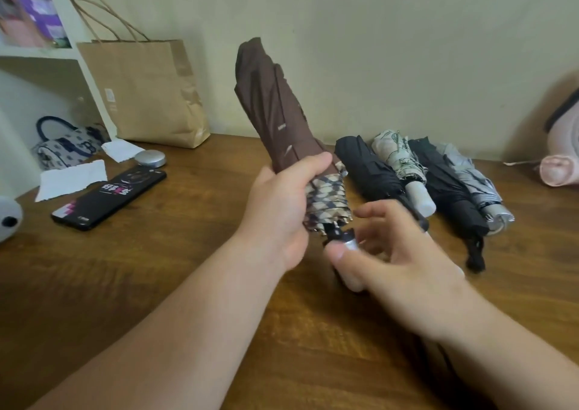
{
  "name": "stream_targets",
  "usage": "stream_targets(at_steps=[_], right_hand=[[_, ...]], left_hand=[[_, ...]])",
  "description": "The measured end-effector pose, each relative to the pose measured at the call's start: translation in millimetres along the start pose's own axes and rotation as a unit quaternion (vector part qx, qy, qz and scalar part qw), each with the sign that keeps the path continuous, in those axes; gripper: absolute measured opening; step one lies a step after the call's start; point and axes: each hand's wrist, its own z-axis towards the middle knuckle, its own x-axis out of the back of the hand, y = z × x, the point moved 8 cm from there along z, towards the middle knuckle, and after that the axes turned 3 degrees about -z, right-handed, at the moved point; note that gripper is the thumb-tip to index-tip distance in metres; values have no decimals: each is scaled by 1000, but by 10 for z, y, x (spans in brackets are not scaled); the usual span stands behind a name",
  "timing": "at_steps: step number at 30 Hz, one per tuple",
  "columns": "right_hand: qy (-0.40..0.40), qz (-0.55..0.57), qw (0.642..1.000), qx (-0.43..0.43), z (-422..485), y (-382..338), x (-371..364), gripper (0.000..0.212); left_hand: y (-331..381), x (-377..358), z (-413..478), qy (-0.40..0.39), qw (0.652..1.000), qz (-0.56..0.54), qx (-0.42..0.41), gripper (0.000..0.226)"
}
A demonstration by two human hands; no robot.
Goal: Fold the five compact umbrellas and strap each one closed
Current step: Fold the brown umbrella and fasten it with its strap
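Four umbrellas (416,177) lie on the wooden table (156,284) by a pale wall (376,49), bag (147,93) and phone (109,198) leftward. The left hand (282,212) grips the brown umbrella (275,105); the right hand (404,256) pinches its handle (349,245).

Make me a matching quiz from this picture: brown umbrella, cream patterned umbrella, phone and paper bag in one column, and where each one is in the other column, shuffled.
Column one
1. brown umbrella
2. cream patterned umbrella
3. phone
4. paper bag

Column two
A. standing against the wall
B. gripped by the left hand, pointing up
C. lying flat beside torn paper
D. lying between two black umbrellas

Pairs: 1-B, 2-D, 3-C, 4-A
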Motion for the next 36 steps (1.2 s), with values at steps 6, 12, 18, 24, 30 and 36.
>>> stream_targets(at_steps=[6, 12, 18, 24, 30, 36], right_hand=[[5, -51, 999, 9, 29, -6, -10, 34], [-319, 359, 868, -127, -204, -49, -439, 14], [-182, 123, 963, -154, -139, 151, -313, 34], [42, -15, 999, 16, -42, -64, 18, 15], [-89, 294, 946, -106, 19, -74, -188, 69], [-80, 59, 970, -221, 0, 233, -155, 66]], left_hand=[[-33, -218, -117, -87, 995, -26, 35, 51], [-3, -285, -179, -196, 970, -124, 78, 30], [87, -81, -59, -47, 996, -50, 61, 35], [49, -169, -93, -72, 997, 26, 30, 61], [-320, -402, -256, -175, 971, 95, 131, 61], [-384, 11, 37, -20, 943, 314, 108, 87]])
